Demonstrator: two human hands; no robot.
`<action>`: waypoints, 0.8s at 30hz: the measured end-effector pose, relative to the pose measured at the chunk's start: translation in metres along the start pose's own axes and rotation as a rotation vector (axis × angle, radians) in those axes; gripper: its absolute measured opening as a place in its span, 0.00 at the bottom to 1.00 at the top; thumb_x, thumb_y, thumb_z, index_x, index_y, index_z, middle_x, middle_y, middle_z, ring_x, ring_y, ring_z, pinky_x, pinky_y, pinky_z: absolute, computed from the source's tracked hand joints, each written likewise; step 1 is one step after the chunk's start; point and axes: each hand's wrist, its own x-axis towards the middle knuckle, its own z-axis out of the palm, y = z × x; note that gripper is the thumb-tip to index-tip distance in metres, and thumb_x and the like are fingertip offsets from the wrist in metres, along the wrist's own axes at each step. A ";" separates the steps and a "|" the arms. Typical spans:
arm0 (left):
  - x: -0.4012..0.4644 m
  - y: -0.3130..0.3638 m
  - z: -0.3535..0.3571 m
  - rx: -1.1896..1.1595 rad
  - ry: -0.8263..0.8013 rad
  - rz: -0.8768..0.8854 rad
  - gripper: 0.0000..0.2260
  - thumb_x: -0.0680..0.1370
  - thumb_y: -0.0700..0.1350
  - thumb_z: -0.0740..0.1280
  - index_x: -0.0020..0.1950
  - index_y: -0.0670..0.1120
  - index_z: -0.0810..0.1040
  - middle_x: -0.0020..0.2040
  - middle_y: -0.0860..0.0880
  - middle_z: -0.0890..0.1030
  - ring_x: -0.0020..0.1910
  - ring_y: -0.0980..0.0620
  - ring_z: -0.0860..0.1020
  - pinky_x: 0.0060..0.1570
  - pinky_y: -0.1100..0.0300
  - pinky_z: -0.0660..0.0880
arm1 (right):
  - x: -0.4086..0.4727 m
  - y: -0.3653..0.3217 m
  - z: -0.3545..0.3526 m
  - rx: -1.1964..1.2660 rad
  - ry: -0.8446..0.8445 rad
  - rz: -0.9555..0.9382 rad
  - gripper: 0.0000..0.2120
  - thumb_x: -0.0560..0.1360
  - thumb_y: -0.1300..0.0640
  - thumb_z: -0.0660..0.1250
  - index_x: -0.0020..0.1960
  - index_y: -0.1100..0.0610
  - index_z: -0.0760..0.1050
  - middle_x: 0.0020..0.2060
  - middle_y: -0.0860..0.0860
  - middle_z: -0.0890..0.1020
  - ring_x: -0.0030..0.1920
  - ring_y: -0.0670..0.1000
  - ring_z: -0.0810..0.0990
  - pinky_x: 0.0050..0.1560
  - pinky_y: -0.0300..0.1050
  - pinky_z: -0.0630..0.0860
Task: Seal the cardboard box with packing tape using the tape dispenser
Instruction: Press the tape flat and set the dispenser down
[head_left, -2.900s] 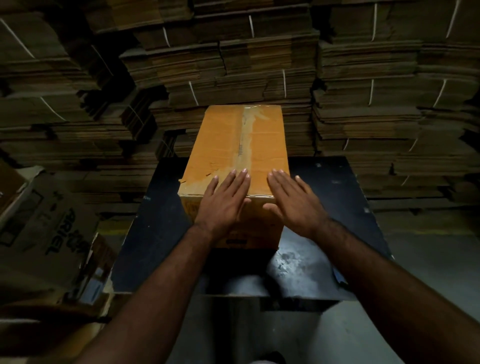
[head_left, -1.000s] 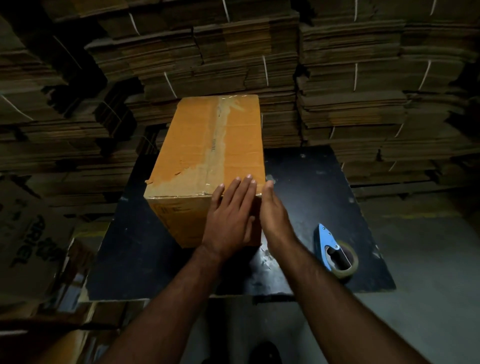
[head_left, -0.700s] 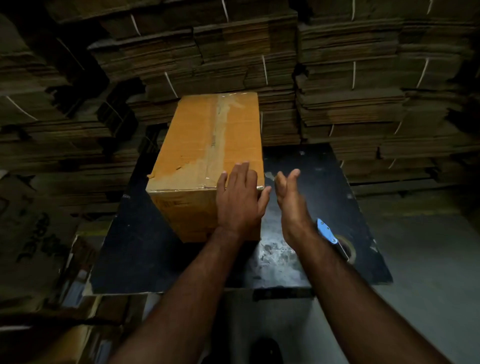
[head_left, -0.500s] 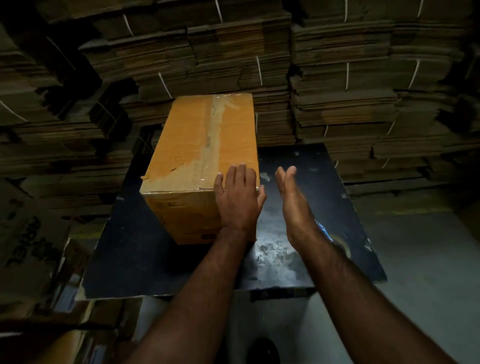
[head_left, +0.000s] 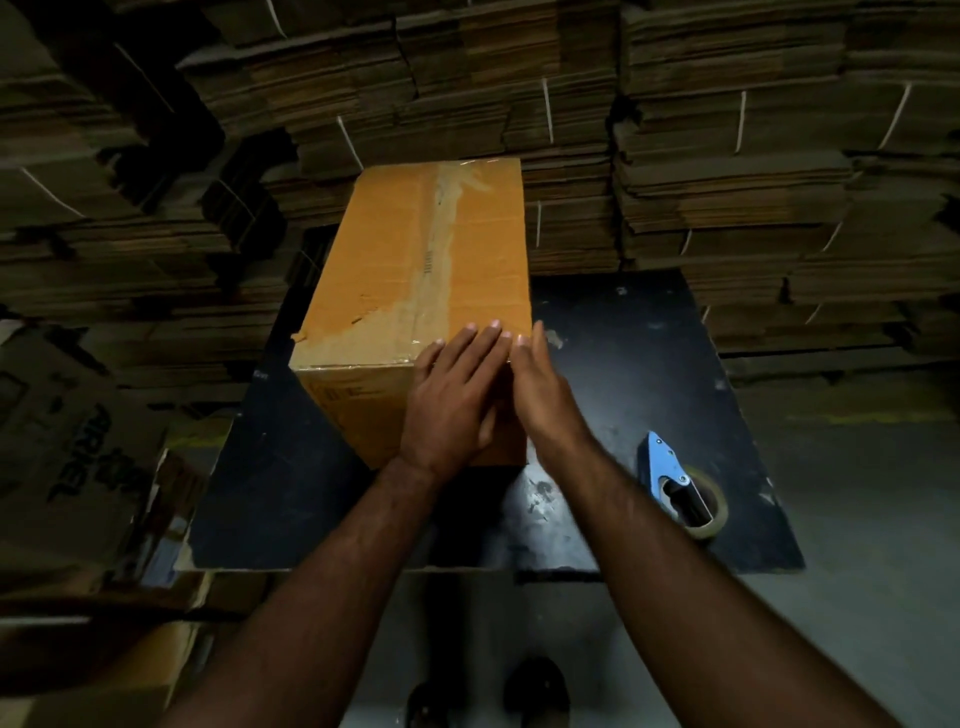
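The cardboard box stands closed on the black worktop, toward its left and far side, long axis running away from the person; a strip of clear tape runs lengthwise down the middle of its top, and more tape crosses the near edge, wrinkled and patchy at the near left corner. Both hands sit at the box's near right corner; the left hand lies flat over the near top edge and down the front face, fingers straight and close together, pressing the tape with nothing held; the right hand stands edge-on against the right side of that corner, fingers straight, its fingertips touching those of the left hand; this grip also has hold of nothing, only pressing on the cardboard. The tape dispenser, blue-handled with a roll of clear tape in it, lies on the worktop toward the near right, well apart from the box and to the right of the right forearm, touched by neither hand. Behind and to both sides rise tied stacks of flattened cardboard; a printed flattened carton leans at the left; two dark shoes show on the floor below the worktop's near edge.
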 end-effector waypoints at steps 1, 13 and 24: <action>0.000 -0.001 -0.003 -0.004 -0.021 0.006 0.36 0.69 0.44 0.71 0.77 0.48 0.67 0.78 0.49 0.66 0.76 0.48 0.64 0.71 0.47 0.60 | 0.007 -0.001 -0.001 0.025 -0.020 0.019 0.33 0.79 0.33 0.48 0.80 0.43 0.49 0.77 0.52 0.63 0.74 0.54 0.65 0.74 0.55 0.63; 0.003 -0.009 -0.001 -0.048 -0.045 0.022 0.36 0.72 0.46 0.73 0.78 0.47 0.65 0.78 0.49 0.65 0.77 0.49 0.63 0.69 0.48 0.61 | -0.024 0.009 0.026 0.241 0.237 -0.039 0.25 0.84 0.43 0.50 0.79 0.48 0.59 0.75 0.47 0.65 0.72 0.44 0.65 0.68 0.38 0.62; 0.000 -0.014 -0.017 -0.055 -0.159 0.104 0.44 0.67 0.42 0.77 0.79 0.41 0.61 0.80 0.43 0.61 0.78 0.44 0.60 0.71 0.45 0.60 | -0.044 0.030 0.020 0.122 0.083 0.037 0.40 0.73 0.56 0.63 0.78 0.38 0.49 0.69 0.49 0.74 0.62 0.48 0.77 0.62 0.51 0.76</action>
